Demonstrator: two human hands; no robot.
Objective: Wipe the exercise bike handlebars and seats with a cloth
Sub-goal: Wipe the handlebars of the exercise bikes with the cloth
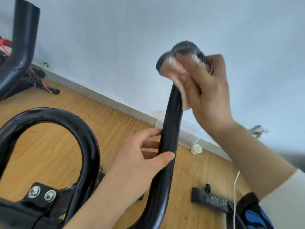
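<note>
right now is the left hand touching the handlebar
Touching. The head view shows the left hand's thumb lying across the front of the handlebar, fingers wrapped behind it, no gap.

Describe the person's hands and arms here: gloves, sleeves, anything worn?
Left hand and right hand are bare: no gloves, rings or watch visible. On the right, an off-white sleeve starts near the elbow, at the frame edge; none shows on the left.
</note>
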